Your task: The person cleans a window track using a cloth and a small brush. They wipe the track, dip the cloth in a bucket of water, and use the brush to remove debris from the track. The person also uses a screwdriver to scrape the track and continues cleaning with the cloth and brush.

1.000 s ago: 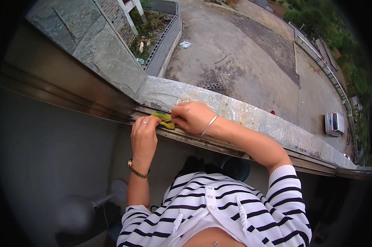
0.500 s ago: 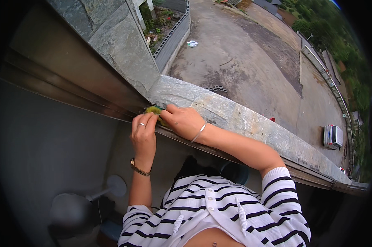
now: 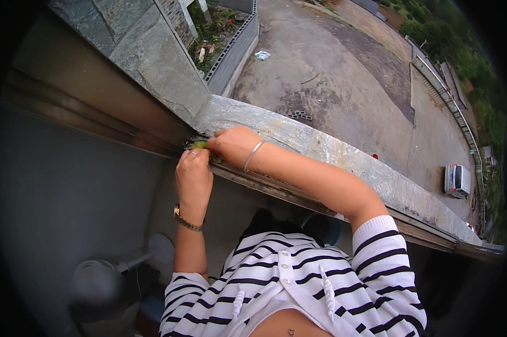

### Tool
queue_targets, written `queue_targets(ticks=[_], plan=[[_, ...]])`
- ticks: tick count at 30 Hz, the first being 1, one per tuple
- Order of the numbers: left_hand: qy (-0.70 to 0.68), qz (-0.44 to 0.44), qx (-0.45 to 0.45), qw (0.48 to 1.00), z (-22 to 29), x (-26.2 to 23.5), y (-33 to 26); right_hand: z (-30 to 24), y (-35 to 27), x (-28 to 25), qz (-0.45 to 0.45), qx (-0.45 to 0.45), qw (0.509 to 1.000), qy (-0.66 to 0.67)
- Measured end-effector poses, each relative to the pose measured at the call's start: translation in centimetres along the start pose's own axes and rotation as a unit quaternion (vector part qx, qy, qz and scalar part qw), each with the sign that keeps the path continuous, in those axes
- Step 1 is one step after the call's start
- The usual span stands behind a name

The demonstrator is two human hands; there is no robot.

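Note:
A small yellow-and-green sponge [image 3: 199,144] is pressed into the corner of the window track [image 3: 276,189], mostly covered by my fingers. My right hand [image 3: 235,144], a silver bangle on its wrist, closes over the sponge from the right. Beside it, my left hand [image 3: 195,174] has its fingertips pinched at the sponge's near side; a ring and a watch show on that arm. Dark grime lies in the track's corner. The fingertips of both hands are partly hidden.
A rough grey stone sill [image 3: 298,140] runs along the outer side, meeting a stone-clad wall [image 3: 158,62] at left. Indoors, a white standing fan [image 3: 99,281] is low on the left. A concrete yard with a parked white van [image 3: 457,181] lies far below outside.
My right hand has shifted left and rolled over the sponge, covering more of it. The left hand has moved slightly left, staying close to the right hand.

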State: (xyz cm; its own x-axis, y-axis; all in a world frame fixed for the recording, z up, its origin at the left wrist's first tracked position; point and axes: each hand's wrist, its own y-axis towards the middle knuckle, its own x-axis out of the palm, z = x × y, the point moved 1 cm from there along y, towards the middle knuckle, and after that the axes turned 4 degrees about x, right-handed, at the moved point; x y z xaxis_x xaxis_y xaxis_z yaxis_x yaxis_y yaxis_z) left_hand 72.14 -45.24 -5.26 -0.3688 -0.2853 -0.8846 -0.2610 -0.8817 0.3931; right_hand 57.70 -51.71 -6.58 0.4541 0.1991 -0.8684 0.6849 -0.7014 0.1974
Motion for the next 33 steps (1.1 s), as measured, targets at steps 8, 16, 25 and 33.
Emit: queue_targets(ticks=[8,16,25,33], plan=[[-0.102,-0.054,0.081,0.99,8.2,1.8,-1.5,0.4,-11.4,-4.6,-0.049,0.076,0.996,-0.006],[-0.124,-0.056,0.182,0.974,13.8,1.8,-2.1,-0.2,-20.1,-6.7,0.023,0.123,0.992,-0.026],[-0.13,0.016,0.148,0.98,11.4,2.7,-1.5,0.4,-18.6,-5.9,0.094,0.138,0.985,-0.035],[-0.093,-0.02,0.114,0.989,6.8,2.4,-0.8,0.6,-12.9,-3.3,0.037,0.126,0.99,-0.049]])
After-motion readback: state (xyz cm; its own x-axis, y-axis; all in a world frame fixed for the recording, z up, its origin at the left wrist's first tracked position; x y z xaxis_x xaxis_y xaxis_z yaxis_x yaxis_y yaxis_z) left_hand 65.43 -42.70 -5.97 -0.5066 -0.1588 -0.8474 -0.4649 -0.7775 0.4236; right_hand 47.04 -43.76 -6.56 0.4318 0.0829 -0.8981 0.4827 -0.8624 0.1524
